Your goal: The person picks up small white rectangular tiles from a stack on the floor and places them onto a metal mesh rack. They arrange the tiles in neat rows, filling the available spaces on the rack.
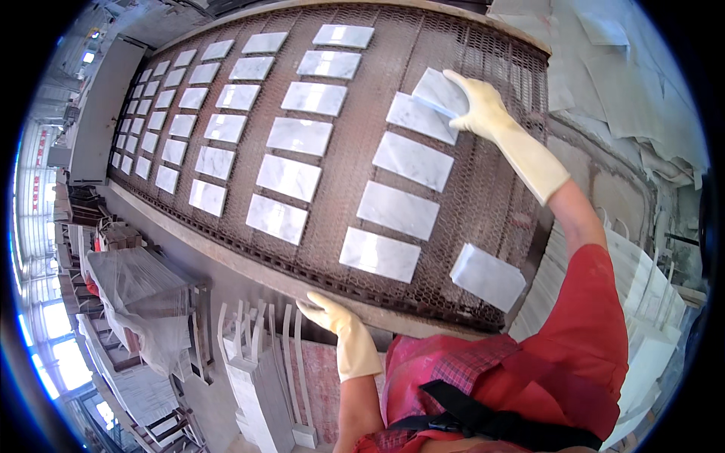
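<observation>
Fingers (458,78) of the right hand (483,107), spread wide, clasp one white tile (439,90); those of the left hand (332,315), loosely parted, hold nothing visible. A broad mesh bed (483,189) bears tile rows (299,136); a small stack (489,279) sits near its corner; the clasped tile overlaps the nearest row's far tile (414,118).

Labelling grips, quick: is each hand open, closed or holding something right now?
Left hand: open, nothing visibly held, beside the mesh bed's side rail.
Right hand: holding a grey-veined white tile between thumb and fingers.
</observation>
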### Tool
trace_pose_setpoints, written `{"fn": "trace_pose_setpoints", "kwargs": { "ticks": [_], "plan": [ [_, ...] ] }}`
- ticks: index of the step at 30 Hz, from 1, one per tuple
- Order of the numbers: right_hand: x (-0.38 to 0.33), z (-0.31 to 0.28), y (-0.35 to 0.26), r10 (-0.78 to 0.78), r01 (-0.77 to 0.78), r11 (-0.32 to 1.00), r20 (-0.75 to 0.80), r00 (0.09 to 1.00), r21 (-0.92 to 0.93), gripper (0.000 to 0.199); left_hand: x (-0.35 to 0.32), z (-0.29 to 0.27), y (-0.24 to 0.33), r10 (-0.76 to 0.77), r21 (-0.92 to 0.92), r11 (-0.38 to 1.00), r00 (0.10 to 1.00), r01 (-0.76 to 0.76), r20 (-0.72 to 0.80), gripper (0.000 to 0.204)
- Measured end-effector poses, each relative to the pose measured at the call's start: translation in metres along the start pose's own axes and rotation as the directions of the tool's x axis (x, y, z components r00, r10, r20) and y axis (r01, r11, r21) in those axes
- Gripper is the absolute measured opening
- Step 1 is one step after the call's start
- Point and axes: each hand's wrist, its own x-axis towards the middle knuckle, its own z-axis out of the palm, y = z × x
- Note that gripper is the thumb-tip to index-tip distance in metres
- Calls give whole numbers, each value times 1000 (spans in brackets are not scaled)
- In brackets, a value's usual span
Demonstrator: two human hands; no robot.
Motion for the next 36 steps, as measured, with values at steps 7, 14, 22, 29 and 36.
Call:
{"fn": "trace_pose_setpoints", "kwargs": {
  "ticks": [7, 14, 22, 29, 36],
  "plan": [
    [95, 34, 18, 15, 3, 979, 88, 996, -203, 108, -1, -2, -4, -23, 18, 1000, 1000, 23, -10, 84],
    [106, 43, 36, -86, 109, 971, 118, 989, -214, 105, -4, 2, 2, -29, -66, 997, 999, 31, 38, 80],
    [154, 23, 62, -148, 126, 958, -70, 986, -257, 93, -15, 1, 18, -91, -19, 996, 995, 92, 30, 78],
    [185, 41, 113, -189, 169, 964, -80, 979, -204, 87, -9, -3, -3, -60, 23, 998, 998, 60, 13, 79],
    [169, 40, 127, -341, 306, 939, -302, 890, -160, 75, -8, -2, -11, -80, -10, 997, 996, 81, 24, 80]
  ]
}}
